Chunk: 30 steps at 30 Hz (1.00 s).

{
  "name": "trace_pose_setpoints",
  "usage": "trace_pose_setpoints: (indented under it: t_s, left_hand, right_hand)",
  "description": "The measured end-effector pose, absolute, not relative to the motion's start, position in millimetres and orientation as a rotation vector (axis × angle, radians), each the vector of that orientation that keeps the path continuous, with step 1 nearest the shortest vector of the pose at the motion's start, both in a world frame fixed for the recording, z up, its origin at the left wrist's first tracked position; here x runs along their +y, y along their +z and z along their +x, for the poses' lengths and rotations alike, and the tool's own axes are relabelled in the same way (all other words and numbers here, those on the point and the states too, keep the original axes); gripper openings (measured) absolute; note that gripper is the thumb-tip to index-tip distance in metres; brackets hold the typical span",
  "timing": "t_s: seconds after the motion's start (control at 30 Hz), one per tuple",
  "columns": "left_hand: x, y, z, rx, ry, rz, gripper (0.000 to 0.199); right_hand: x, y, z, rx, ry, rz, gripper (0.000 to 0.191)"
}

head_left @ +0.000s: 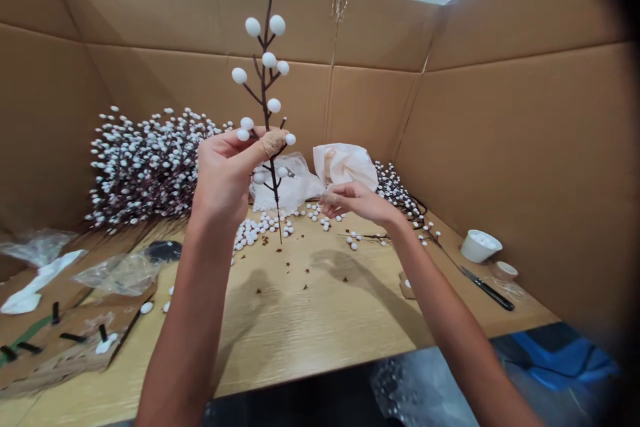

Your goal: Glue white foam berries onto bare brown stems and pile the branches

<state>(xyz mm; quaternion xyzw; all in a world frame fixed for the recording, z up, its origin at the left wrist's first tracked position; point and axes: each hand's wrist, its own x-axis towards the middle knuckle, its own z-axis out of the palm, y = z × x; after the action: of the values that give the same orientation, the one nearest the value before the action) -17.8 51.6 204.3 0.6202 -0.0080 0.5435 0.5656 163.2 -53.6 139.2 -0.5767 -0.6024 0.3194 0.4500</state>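
Observation:
Held upright by my left hand (235, 163) is a dark brown branch (265, 90) with white balls on its twigs. The thumb, wrapped in a tan covering, pinches the stem against the fingers. My right hand (353, 201) is over the table to the right of the branch, its fingers bent together near loose white balls; what they hold, if anything, is too small to make out. Loose white balls (250, 230) lie behind the stem's lower end. Small brown bits (307, 271) are scattered on the table.
A big pile of white-berry branches (145, 167) stands at the left, a smaller one (395, 183) at back right. Plastic bags (287, 180) lie between. A white cup (480, 245) and a knife (487, 288) are at right. Cardboard walls (515, 147) surround the table.

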Motion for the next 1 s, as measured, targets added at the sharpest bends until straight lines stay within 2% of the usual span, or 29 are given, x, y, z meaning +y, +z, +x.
trace_pose_setpoints:
  t_s: [0.07,0.2,0.33,0.53,0.67,0.77,0.83,0.9,1.0]
  left_hand:
    - [47.8,202.4,-14.9,-0.045,1.246,1.474,0.002]
    - [38.3,199.3,-8.0,-0.044,1.206,1.434,0.005]
    - [28.7,196.6,-2.0,0.023,1.147,1.358,0.008]
    - [22.4,195.0,-0.9,0.016,1.089,1.365,0.008]
    - [23.7,195.6,-3.6,-0.004,1.082,1.431,0.007]
    - [25.6,195.2,-4.9,-0.015,1.068,1.481,0.008]
    - [26.8,194.5,-5.0,-0.034,1.059,1.500,0.008]
    - [27.5,193.8,-4.9,-0.044,1.064,1.511,0.009]
    - [27.3,193.9,-5.5,-0.023,1.087,1.501,0.009]
  right_hand:
    - [-57.0,123.8,177.0,-1.515,0.612,-1.698,0.035]
    - [-62.4,86.4,190.9,-1.553,0.374,-2.273,0.012]
    - [-68.5,56.8,192.9,-1.447,0.316,-2.471,0.020]
    - [-68.2,36.7,187.1,-1.286,0.253,-2.583,0.017]
    - [-72.2,49.7,188.4,-1.278,0.296,-2.454,0.019]
    - [-77.4,82.4,186.9,-1.318,0.358,-2.231,0.033]
    - [-79.8,112.1,180.2,-1.285,0.422,-1.868,0.035]
    - [-80.5,142.0,168.4,-1.195,0.441,-1.408,0.027]
    - [-78.4,176.9,146.5,-1.122,0.401,-1.046,0.019]
